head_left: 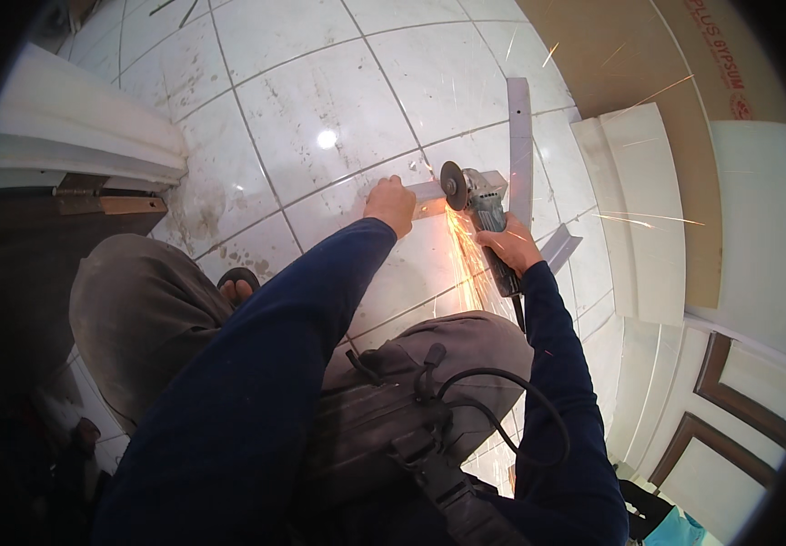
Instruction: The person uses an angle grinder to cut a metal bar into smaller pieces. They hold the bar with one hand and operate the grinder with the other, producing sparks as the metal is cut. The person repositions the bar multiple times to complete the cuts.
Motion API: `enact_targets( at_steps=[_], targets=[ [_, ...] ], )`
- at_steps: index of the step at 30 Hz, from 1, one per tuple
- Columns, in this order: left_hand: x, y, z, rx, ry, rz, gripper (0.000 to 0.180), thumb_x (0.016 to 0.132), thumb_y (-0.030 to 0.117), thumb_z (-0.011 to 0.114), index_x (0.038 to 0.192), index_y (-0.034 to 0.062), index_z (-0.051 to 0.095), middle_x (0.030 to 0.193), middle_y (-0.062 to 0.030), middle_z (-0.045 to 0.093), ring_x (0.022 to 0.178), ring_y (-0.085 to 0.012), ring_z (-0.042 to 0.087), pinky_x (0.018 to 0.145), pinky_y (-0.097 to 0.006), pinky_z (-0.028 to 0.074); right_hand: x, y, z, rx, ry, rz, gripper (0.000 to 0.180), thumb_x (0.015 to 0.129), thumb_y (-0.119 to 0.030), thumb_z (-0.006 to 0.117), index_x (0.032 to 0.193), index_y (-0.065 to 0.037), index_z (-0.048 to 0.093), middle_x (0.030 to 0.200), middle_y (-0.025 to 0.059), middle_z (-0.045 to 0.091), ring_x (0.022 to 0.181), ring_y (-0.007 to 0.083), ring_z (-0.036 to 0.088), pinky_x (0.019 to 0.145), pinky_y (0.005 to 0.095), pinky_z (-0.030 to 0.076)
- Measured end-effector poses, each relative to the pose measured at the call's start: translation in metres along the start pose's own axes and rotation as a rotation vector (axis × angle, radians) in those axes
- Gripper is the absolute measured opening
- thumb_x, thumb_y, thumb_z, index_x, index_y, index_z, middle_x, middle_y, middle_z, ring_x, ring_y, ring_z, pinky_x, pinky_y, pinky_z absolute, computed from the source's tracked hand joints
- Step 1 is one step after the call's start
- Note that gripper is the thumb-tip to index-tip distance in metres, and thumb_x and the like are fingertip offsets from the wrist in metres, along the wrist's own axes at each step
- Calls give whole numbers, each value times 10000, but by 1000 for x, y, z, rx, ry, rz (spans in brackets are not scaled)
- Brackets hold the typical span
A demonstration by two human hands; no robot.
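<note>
I crouch over a white tiled floor (pixel 302 109). My left hand (pixel 391 206) presses down on a short grey metal strip (pixel 427 191) lying on the tiles. My right hand (pixel 509 246) grips the body of an angle grinder (pixel 482 205), whose dark disc (pixel 453 185) meets the strip just right of my left hand. Orange sparks (pixel 466 250) spray back toward me and off to the right. A long grey metal profile (pixel 519 150) lies upright in the picture just beyond the grinder.
The grinder's black cable (pixel 511 382) loops over my knee. White boards (pixel 639 209) and a brown gypsum sheet (pixel 648 73) lie at the right. A white door leaf (pixel 75 136) stands at the left, panelled doors (pixel 730 400) at the lower right. My sandalled foot (pixel 238 284) rests on the tiles.
</note>
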State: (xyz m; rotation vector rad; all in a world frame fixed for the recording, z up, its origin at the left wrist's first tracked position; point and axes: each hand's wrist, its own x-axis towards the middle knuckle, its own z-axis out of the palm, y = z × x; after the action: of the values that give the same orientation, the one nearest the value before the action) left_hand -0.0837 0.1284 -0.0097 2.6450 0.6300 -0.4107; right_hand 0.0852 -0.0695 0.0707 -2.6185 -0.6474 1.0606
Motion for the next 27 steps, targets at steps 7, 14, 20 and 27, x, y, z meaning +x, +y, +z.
enact_targets(
  at_steps=[7, 14, 20, 27],
  targets=[
    [4, 1, 3, -4, 16, -1, 273, 814, 158, 742, 1059, 42, 775, 1168, -164, 645, 1101, -317, 663, 884, -403, 592, -14, 16, 10, -13, 52, 25, 711, 712, -388, 776, 1208, 94, 613, 1063, 295, 722, 987, 398, 726, 885, 429, 563],
    [2, -2, 3, 3, 7, -12, 279, 807, 169, 758, 1055, 42, 771, 1163, -158, 647, 1098, -317, 665, 876, -402, 595, -30, 15, 18, -27, 75, 30, 736, 717, -366, 784, 1256, 96, 591, 1124, 288, 722, 1032, 403, 722, 917, 432, 560],
    [1, -1, 2, 24, 15, 1, 289, 810, 189, 764, 1057, 40, 770, 1164, -155, 651, 1089, -312, 669, 866, -404, 597, -33, 28, 29, -35, 129, 14, 744, 721, -373, 788, 1277, 80, 589, 1161, 304, 712, 1076, 406, 717, 938, 441, 552],
    [0, 0, -3, 35, 15, -14, 287, 812, 181, 753, 1057, 33, 766, 1157, -159, 656, 1077, -318, 673, 866, -413, 596, -29, 35, 33, -63, 116, 20, 770, 736, -405, 787, 1298, 80, 584, 1174, 322, 703, 1098, 425, 708, 955, 451, 548]
  ],
)
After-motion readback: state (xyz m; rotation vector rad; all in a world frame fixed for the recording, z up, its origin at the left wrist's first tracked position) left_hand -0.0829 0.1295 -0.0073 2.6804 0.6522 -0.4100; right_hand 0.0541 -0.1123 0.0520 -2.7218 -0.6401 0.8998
